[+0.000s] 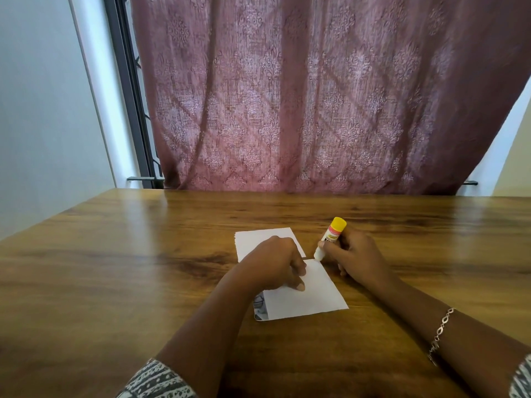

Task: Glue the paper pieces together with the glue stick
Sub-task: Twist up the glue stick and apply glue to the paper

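Observation:
Two white paper pieces lie on the wooden table (115, 268). The near paper piece (313, 294) is pressed down by the fingertips of my left hand (273, 265); a printed strip shows at its left edge. The far paper piece (258, 239) is partly hidden under that hand. My right hand (356, 257) grips a glue stick (330, 238) with a yellow end up and its white tip down, touching the far right corner of the near piece.
A dark pink patterned curtain (316, 96) hangs behind the table's far edge. A white wall (43, 110) stands to the left. A bracelet (439, 334) sits on my right wrist.

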A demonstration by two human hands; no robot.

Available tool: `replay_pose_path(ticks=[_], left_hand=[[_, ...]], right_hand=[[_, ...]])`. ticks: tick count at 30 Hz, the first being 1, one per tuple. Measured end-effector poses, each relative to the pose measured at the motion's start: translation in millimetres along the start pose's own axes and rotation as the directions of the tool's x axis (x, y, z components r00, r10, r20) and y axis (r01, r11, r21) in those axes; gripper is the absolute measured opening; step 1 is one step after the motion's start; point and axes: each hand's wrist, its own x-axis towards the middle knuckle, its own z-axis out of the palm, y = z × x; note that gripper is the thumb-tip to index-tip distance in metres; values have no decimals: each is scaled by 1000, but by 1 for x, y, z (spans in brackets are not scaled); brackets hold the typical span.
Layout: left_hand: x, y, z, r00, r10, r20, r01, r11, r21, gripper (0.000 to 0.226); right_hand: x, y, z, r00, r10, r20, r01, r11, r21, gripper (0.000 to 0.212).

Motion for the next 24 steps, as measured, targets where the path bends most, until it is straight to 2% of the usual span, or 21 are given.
replay_pose_path(ticks=[14,24], left_hand=[[1,-1,0,1000,10,17,-11,1000,5,36],[1,0,0,1000,18,7,-18,1000,7,37]], right_hand=[[3,2,2,998,-52,30,54,997,-64,26],[2,2,2,996,-79,38,82,993,-81,25]])
